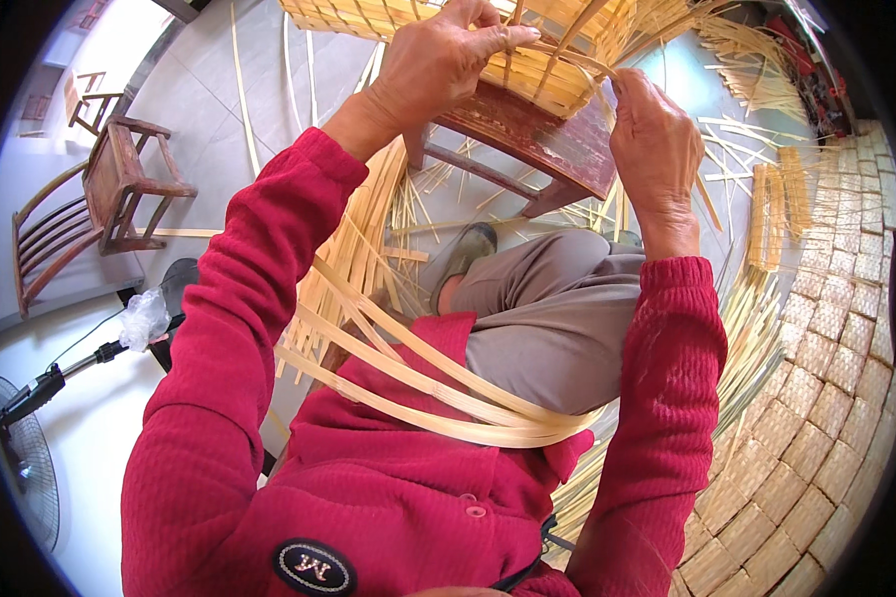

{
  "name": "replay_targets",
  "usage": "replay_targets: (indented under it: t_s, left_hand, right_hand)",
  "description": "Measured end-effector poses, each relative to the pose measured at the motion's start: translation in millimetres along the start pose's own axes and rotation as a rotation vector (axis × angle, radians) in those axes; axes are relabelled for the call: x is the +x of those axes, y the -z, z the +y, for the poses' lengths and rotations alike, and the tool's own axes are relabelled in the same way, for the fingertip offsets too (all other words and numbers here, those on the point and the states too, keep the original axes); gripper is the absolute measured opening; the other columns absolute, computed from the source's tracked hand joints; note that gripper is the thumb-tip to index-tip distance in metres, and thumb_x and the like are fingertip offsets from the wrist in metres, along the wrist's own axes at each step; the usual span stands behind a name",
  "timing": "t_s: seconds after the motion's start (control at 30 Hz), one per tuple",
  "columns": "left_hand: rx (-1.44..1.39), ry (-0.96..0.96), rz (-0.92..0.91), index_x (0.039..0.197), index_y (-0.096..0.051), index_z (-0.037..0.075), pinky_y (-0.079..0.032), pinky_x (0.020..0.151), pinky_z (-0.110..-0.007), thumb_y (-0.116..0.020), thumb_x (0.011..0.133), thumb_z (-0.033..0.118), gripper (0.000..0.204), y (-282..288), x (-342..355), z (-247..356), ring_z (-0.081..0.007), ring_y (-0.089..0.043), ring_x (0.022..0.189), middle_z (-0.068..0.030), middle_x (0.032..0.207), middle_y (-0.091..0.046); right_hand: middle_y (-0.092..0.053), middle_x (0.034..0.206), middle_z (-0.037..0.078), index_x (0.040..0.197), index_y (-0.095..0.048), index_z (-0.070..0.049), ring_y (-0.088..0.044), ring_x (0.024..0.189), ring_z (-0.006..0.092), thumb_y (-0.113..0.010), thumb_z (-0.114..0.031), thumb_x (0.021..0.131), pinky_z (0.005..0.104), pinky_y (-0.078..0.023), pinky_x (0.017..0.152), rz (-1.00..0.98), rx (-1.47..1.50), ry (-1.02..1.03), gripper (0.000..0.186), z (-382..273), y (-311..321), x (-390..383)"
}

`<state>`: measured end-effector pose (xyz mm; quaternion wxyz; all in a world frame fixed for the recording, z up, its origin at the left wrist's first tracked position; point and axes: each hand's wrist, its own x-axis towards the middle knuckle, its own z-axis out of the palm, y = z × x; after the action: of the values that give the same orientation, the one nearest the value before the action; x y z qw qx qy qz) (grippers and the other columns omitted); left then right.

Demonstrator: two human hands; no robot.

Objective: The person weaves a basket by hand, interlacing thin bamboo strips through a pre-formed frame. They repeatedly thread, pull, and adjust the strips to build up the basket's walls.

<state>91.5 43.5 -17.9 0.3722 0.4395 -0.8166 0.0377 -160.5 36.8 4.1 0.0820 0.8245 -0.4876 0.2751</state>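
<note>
Woven basket (557, 88): pale yellow, just beyond and between the two hands, resting on a bench; the upper edge of my view cuts it off, and loose strips stick out of its weave.
Floor (199, 90): grey tile, reaching away to the left of the left hand, with slender strips lying across it.
Rows of woven pieces (816, 403): tan, laid edge to edge, well off to the right of the right hand and running back past the right forearm.
Bench (542, 134): worn red wood, below both hands, its top showing between them.
Chair (119, 184): brown wood with a slatted back, well apart to the left of the left hand.
Fan (32, 468): I see only part of its round guard, far to the left of the left forearm.
Long strips (438, 403): pale, curving across the lap, nearer the body than either hand.
Flat woven panels (766, 219): yellow, to the right of the right wrist, among scattered strips.
Left hand (433, 65): I read thumb and forefinger pinched together on a thin strip, other fingers curled in.
Right hand (657, 149): back toward me, fingertips closed on that strip; its palm I cannot see.
Thin strip (575, 60): tan, spanning the gap between both sets of fingertips, in front of the basket.
</note>
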Motion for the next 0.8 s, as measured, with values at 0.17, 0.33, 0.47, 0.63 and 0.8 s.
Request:
replay_targets:
  t_s: [0.17, 0.33, 0.47, 0.63, 0.8]
  left_hand:
    - [-0.083, 0.040, -0.032, 0.124, -0.071, 0.018, -0.053, 0.066, -0.037, -0.058, 0.086, 0.001, 0.044, 7, 1, -1, -0.0266, -0.063, 0.081, -0.0079, 0.094, -0.059]
    - [-0.025, -0.013, 0.019, 0.124, -0.071, 0.018, -0.055, 0.069, -0.036, -0.057, 0.087, -0.001, 0.044, 6, 2, 0, -0.0278, -0.066, 0.085, -0.0098, 0.098, -0.063]
    - [-0.119, 0.024, 0.046, 0.126, -0.070, 0.017, -0.057, 0.072, -0.035, -0.057, 0.088, -0.003, 0.045, 4, -4, -5, -0.0285, -0.068, 0.087, -0.0111, 0.099, -0.066]
    - [-0.343, 0.024, 0.111, 0.127, -0.068, 0.014, -0.057, 0.072, -0.037, -0.058, 0.088, -0.004, 0.044, -2, 1, -10, -0.0316, -0.068, 0.087, -0.0131, 0.095, -0.067]
    - [-0.230, -0.068, 0.139, 0.128, -0.061, 0.011, -0.055, 0.069, -0.043, -0.060, 0.087, -0.005, 0.044, 5, 3, -16, -0.0377, -0.067, 0.085, -0.0180, 0.097, -0.067]
  right_hand:
    - [-0.069, 0.082, 0.012, 0.098, -0.062, -0.011, -0.069, 0.083, 0.0320, -0.060, -0.010, 0.094, 0.0454, -0.054, 0.067, -0.041, -0.030, 0.027, 0.004, 0, -3, -1]
    - [-0.069, 0.083, 0.012, 0.097, -0.060, -0.009, -0.069, 0.082, 0.0331, -0.059, -0.011, 0.095, 0.0463, -0.054, 0.067, -0.029, -0.060, 0.035, 0.003, -7, 1, -2]
    - [-0.069, 0.084, 0.013, 0.099, -0.061, -0.009, -0.069, 0.083, 0.0349, -0.058, -0.014, 0.096, 0.0477, -0.054, 0.068, -0.048, -0.028, -0.021, 0.006, -16, -4, -3]
    - [-0.071, 0.085, 0.014, 0.102, -0.062, -0.012, -0.070, 0.082, 0.0367, -0.057, -0.018, 0.098, 0.0480, -0.053, 0.069, -0.130, 0.049, -0.042, 0.009, -6, -8, -1]
    - [-0.071, 0.082, 0.015, 0.101, -0.064, -0.013, -0.070, 0.079, 0.0376, -0.056, -0.024, 0.100, 0.0470, -0.052, 0.068, -0.226, 0.167, -0.124, 0.014, -3, -7, 6]
